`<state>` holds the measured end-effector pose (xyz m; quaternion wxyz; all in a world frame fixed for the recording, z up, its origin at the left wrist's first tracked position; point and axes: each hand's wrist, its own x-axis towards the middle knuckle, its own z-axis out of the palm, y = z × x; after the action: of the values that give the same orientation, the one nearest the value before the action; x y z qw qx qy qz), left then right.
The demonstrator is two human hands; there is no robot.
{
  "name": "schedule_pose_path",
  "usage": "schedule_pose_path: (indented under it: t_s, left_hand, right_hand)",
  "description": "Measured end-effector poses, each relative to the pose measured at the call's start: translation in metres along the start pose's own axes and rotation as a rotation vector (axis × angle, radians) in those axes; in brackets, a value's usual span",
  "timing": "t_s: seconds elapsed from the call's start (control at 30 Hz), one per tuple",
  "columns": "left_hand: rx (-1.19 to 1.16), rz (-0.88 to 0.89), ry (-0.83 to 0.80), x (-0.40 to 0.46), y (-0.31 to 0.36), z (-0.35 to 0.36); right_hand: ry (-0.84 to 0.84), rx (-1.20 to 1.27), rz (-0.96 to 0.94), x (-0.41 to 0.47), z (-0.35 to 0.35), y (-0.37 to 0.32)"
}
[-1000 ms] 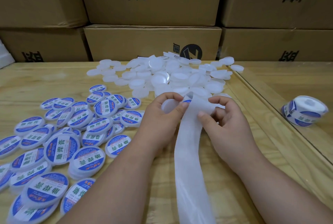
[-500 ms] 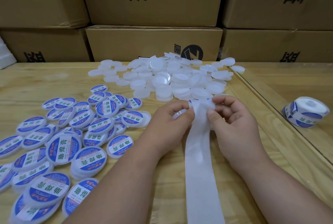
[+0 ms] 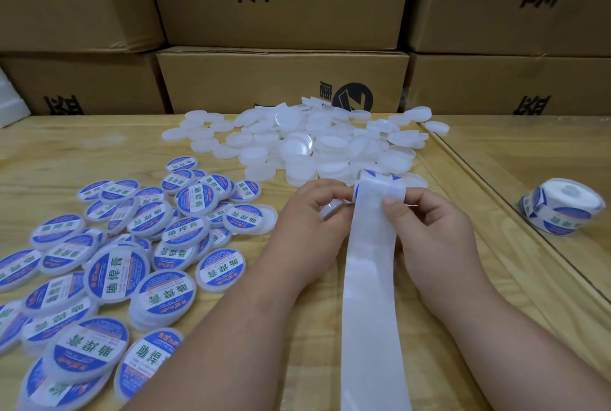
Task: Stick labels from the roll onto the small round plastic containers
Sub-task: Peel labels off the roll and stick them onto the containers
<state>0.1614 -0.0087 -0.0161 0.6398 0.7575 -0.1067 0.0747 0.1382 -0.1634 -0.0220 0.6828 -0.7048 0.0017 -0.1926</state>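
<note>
The white backing strip (image 3: pixel 372 265) – translucent, blue label at its top – was pinched by the left hand (image 3: pixel 307 228) and right hand (image 3: pixel 433 232).

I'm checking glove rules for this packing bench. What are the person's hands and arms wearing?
Nothing that shows: the left hand and right hand are bare, without gloves, rings or a watch. Both forearms are uncovered down to the frame's bottom edge, no sleeves in view. Fingernails are short and unpainted.
</note>
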Motion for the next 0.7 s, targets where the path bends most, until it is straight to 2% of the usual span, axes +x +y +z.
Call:
schedule_pose_path:
  t_s: [0.1, 0.17, 0.3, 0.4, 0.7]
  left_hand:
    - [-0.022, 0.013, 0.131, -0.0002, -0.0006, -0.0025]
    - [0.005, 0.102, 0.184, -0.0014, -0.0004, -0.0047]
    - [0.155, 0.275, 0.075, -0.0032, -0.0017, 0.0001]
    - [0.235, 0.264, 0.011, -0.0021, -0.0052, 0.0028]
    - [0.324, 0.227, -0.013, -0.0017, -0.0060, 0.0008]
  right_hand:
    - [0.049, -0.021, 0.011, 0.0012, -0.0011, 0.0009]
    - [0.055, -0.076, 0.016, 0.0024, -0.0007, 0.0022]
    - [-0.017, -0.175, -0.017, 0.0011, 0.0024, 0.0039]
    - [-0.073, -0.198, -0.070, -0.0006, 0.0034, 0.0033]
    - [-0.106, -0.286, -0.080, -0.0015, 0.0040, 0.0042]
